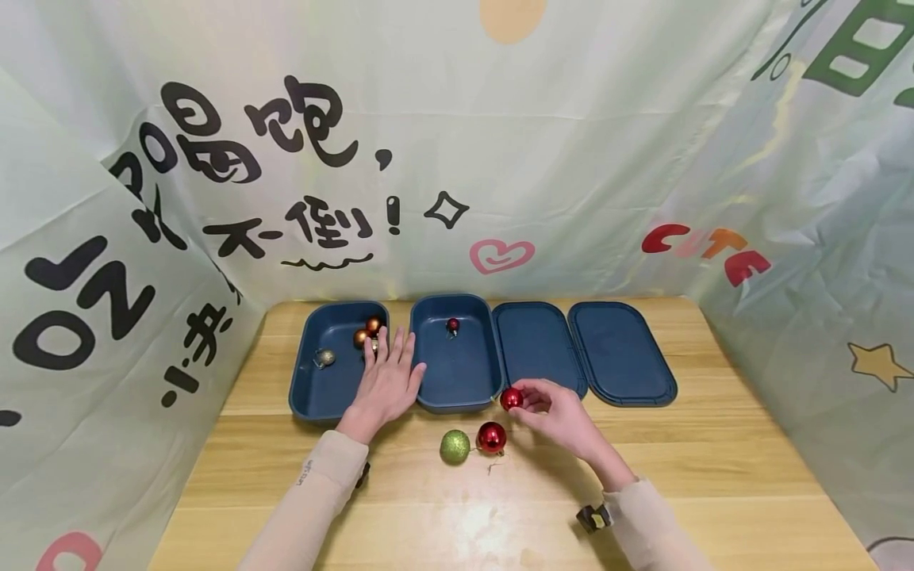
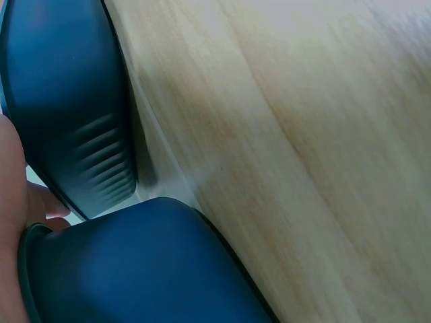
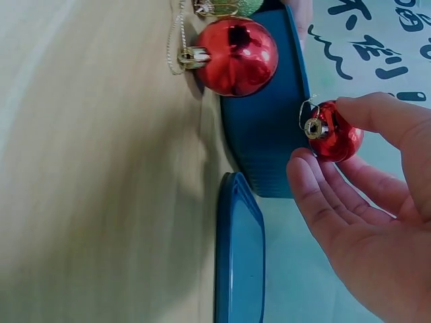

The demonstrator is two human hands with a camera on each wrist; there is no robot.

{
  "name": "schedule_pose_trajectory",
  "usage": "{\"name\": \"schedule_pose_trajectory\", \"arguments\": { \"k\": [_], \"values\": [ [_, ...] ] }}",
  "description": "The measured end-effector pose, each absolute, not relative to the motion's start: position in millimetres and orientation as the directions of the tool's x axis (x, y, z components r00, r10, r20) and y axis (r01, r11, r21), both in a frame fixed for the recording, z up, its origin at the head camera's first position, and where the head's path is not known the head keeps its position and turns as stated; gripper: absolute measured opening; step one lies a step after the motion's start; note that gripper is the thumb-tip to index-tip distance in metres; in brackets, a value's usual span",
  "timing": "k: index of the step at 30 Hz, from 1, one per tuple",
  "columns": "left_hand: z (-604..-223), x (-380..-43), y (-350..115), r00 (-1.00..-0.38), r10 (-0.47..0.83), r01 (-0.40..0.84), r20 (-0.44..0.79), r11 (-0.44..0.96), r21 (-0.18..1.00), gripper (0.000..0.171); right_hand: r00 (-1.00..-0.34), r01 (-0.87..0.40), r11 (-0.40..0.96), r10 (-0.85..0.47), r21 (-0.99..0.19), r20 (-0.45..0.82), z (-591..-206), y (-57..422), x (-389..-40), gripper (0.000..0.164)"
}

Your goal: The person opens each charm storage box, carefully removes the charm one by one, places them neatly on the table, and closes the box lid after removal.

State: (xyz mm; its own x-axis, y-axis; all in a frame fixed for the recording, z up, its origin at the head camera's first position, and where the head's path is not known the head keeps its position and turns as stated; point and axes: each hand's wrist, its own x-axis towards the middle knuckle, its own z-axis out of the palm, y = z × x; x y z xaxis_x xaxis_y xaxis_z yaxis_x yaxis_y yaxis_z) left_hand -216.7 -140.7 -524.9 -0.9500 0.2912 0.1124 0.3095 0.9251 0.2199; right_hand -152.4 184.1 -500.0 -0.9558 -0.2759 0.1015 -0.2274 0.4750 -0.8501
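The left box (image 1: 332,392) already holds copper baubles (image 1: 362,339); the left hand (image 1: 384,379), grip spread apart, lies over it. The second box (image 1: 457,371) has one tiny red bauble (image 1: 453,324). Left on the tabletop (image 1: 457,531): a green bauble (image 1: 455,447), a big red bauble (image 1: 491,437). The right hand (image 1: 553,411), grip clamped, pinches another red bauble (image 1: 511,398).

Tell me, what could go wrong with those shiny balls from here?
The smooth red ball pinched in the right hand could slip out and roll away. The larger red ball and the glittery green ball lie loose on the table, so a passing sleeve might knock them.
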Motion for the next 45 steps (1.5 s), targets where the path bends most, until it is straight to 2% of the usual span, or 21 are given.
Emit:
{"name": "schedule_pose_trajectory", "arguments": {
  "k": [24, 45],
  "values": [
    [-524, -216, -140, -0.952, 0.288, 0.305, 0.103, 0.924, 0.232, 0.065, -0.96, -0.187, 0.483, -0.273, -0.856, 0.056, -536, 202, -130, 0.041],
    [-524, -215, -141, -0.952, 0.286, 0.305, 0.11, 0.922, 0.239, 0.065, -0.958, -0.228, 0.539, -0.271, -0.811, 0.089, -545, 202, -129, 0.037]
  ]
}}
